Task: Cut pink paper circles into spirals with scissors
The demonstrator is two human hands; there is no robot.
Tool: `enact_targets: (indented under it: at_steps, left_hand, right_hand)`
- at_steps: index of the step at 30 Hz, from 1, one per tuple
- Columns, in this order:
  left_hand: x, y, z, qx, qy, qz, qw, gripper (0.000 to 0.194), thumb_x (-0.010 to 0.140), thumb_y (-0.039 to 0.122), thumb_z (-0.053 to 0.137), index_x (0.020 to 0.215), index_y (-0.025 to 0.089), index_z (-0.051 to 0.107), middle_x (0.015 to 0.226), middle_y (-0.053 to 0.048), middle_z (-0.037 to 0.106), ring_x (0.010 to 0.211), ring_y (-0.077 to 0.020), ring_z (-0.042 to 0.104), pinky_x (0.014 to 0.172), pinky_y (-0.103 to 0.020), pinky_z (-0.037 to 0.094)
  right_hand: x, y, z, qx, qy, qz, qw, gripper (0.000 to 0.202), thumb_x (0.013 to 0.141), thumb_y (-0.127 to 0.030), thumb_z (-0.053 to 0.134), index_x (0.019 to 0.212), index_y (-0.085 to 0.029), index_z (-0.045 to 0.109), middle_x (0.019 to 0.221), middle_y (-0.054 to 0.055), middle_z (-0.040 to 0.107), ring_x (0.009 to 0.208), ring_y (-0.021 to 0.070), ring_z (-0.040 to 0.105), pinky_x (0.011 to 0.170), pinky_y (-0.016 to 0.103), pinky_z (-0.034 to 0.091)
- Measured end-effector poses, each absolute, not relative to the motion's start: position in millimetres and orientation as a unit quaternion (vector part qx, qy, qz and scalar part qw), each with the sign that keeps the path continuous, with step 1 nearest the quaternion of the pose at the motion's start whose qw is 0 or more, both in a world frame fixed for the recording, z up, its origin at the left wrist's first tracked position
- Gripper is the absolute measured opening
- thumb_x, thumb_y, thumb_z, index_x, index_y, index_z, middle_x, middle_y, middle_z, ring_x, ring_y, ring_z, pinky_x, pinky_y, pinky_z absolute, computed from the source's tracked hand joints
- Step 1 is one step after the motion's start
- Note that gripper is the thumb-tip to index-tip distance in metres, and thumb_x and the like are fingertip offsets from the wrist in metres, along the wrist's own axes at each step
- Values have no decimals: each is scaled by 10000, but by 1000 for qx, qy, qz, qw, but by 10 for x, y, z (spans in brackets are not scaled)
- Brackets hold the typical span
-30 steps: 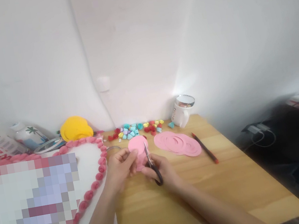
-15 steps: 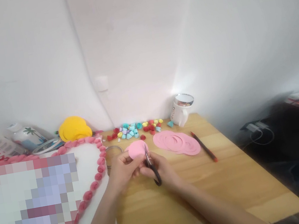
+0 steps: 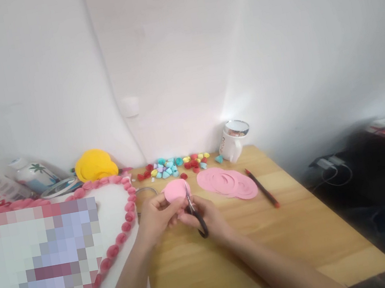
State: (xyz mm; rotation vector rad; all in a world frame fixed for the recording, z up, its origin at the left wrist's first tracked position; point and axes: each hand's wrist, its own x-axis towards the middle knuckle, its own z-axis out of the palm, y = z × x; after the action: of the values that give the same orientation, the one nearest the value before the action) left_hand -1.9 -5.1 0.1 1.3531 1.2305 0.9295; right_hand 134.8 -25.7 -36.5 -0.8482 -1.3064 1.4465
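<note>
Wooden table beneath both hands; pink paper pinched in the left hand, directly left of the scissors, whose handles the right hand grips. Black pen rests beyond and right of the right hand.

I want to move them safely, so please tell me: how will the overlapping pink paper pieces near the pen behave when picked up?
The pink paper pieces look thin and flat, so they are probably light and floppy. They overlap in a spread-out pile, so some may slide apart. Their round shapes lie flat, so rolling seems unlikely.
</note>
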Motion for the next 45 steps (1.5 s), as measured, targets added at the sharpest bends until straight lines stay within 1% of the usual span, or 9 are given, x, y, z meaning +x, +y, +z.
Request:
enact_targets:
  at_steps: [6, 10, 13, 29, 33, 36, 41, 43, 45]
  left_hand:
    - [-23, -52, 16, 565, 506, 397, 516, 211, 704, 313, 636, 597, 141, 577, 389, 55, 499, 357, -39, 409, 372, -151, 302]
    - [-36, -52, -7, 566, 504, 406, 511, 228, 703, 321, 640, 583, 144, 563, 396, 55, 504, 361, -39, 414, 374, -150, 304]
    - [-39, -44, -17, 568, 506, 403, 509, 239, 702, 327, 642, 577, 143, 554, 396, 56, 503, 363, -39, 416, 375, -150, 304]
    - [-53, -40, -24, 572, 514, 403, 496, 285, 707, 353, 629, 549, 149, 506, 389, 57, 492, 362, -44, 412, 383, -161, 302]
    - [-45, -37, -18, 565, 516, 409, 497, 249, 695, 324, 637, 562, 151, 519, 390, 59, 496, 357, -45, 413, 378, -160, 300]
    - [-48, -25, -17, 562, 514, 420, 494, 256, 680, 287, 650, 530, 152, 493, 377, 63, 482, 354, -46, 408, 378, -159, 298]
    - [-40, -27, -17, 552, 500, 440, 501, 203, 682, 264, 645, 576, 153, 513, 391, 69, 483, 342, -46, 401, 376, -165, 305]
    - [-14, -39, -18, 544, 497, 425, 525, 179, 681, 274, 647, 616, 151, 534, 416, 65, 504, 337, -49, 410, 363, -167, 301]
    - [17, -53, -25, 538, 494, 407, 548, 178, 674, 291, 652, 645, 146, 554, 495, 41, 566, 357, -53, 439, 360, -171, 315]
  right_hand:
    - [1349, -257, -367, -361, -539, 587, 484, 324, 687, -444, 663, 791, -162, 542, 747, 33, 597, 647, 134, 518, 569, 240, 392]
    - [1352, -256, -382, -382, -537, 575, 485, 340, 669, -448, 675, 769, -151, 544, 629, -11, 529, 526, 86, 418, 485, 209, 324]
    - [1349, -259, -389, -388, -533, 576, 482, 350, 666, -454, 673, 766, -145, 542, 583, -28, 495, 495, 75, 389, 460, 200, 303]
    - [1347, -260, -410, -403, -525, 578, 477, 342, 666, -444, 675, 748, -144, 535, 489, -58, 465, 418, 58, 388, 410, 183, 312]
    - [1351, -260, -411, -401, -524, 581, 476, 346, 663, -448, 675, 746, -147, 527, 479, -61, 459, 410, 60, 385, 404, 183, 308]
    - [1359, -266, -385, -408, -525, 578, 474, 348, 661, -453, 673, 728, -147, 521, 486, -56, 458, 418, 63, 390, 410, 187, 314]
    - [1351, -272, -360, -416, -524, 576, 471, 340, 665, -452, 669, 703, -153, 512, 483, -56, 455, 417, 63, 392, 411, 187, 324]
    - [1338, -271, -373, -404, -523, 579, 477, 347, 659, -465, 665, 702, -159, 508, 498, -50, 470, 422, 65, 400, 412, 189, 335]
    - [1324, -272, -390, -390, -520, 588, 482, 360, 646, -480, 665, 697, -163, 502, 516, -42, 487, 427, 65, 403, 414, 192, 345]
